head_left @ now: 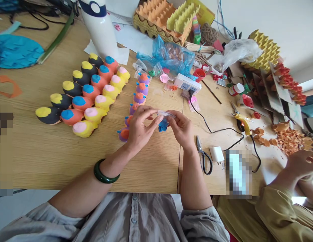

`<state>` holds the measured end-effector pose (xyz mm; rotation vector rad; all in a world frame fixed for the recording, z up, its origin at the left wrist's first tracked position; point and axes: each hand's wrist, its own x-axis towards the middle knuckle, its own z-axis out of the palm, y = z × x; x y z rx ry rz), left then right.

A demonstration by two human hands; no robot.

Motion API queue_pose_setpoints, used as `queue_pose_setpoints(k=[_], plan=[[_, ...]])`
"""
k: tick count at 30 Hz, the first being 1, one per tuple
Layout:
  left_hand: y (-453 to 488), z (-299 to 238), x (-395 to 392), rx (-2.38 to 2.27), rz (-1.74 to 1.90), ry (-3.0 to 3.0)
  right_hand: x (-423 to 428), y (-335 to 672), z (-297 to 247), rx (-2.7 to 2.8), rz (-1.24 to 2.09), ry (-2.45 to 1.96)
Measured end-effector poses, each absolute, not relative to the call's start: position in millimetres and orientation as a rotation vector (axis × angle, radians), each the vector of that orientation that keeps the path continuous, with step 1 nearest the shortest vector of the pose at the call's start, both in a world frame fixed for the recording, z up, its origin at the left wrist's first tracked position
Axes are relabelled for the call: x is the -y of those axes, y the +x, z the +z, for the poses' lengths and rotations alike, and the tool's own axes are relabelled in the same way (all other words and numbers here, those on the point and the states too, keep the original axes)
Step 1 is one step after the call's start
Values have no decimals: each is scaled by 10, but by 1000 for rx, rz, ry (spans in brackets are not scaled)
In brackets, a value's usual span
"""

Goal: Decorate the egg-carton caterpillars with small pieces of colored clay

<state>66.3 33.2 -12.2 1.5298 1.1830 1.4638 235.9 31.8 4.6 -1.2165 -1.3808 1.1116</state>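
Between both hands, above the table, is a small clear plastic bag (166, 114) with a lump of blue clay (163, 125) in its lower part. My left hand (143, 126) pinches the bag's left edge between thumb and fingers. At the bag's right edge, my right hand (181, 128) grips it the same way. Just left of my left hand runs a row of purple egg-carton cups (142, 88) with orange tops and small blue bits; the hand hides part of it. Farther left stand painted egg-carton cups (88, 92) in black and yellow, red and blue, yellow and pink.
Scissors (204, 155), a white charger (217, 154) and a blurred-out phone (238, 173) lie right of my arm. A power strip (187, 84) trails a black cord to a yellow glue gun (243, 124). A white bottle (99, 30) stands behind. A co-worker's hand (301, 163) is at right.
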Motion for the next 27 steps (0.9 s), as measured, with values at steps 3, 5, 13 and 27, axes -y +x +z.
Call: queue_pose_setpoints(k=[3, 5, 13, 27], plan=[[701, -149, -341, -1060, 1439, 1314, -326, 2345, 58, 1290, 1228, -1183], [723, -158, -343, -1042, 1448, 1189, -334, 2343, 55, 1240, 1252, -1174], [699, -172, -320, -1043, 1357, 1169, -318, 2329, 108, 1278, 1263, -1202], [687, -107, -316, -1069, 1333, 1204, -300, 2353, 121, 1302, 1210, -1193]])
